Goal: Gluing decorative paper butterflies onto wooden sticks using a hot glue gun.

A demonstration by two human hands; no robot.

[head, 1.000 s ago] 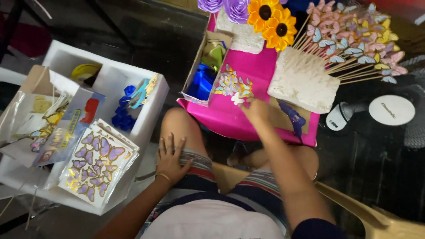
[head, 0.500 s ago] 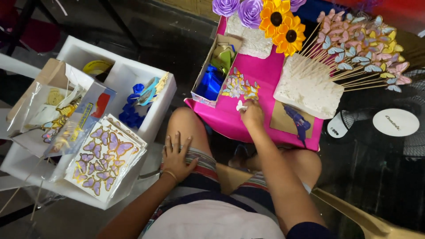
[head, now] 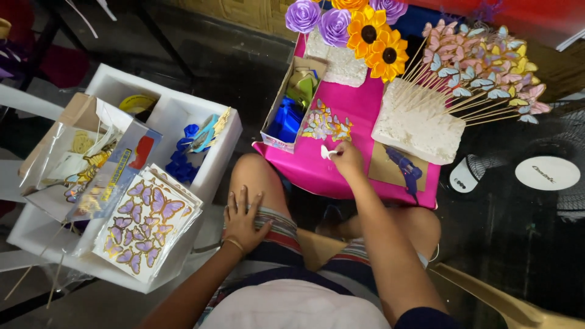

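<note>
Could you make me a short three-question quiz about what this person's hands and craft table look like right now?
1. True or false: the left hand rests flat on the thigh.
2. What does the right hand pinch? A) a small white paper piece B) the blue glue gun C) a paper sunflower
3. Fill in: the butterfly sticks are stuck in a white ____ block.

Key: 1 true; 2 A; 3 foam
</note>
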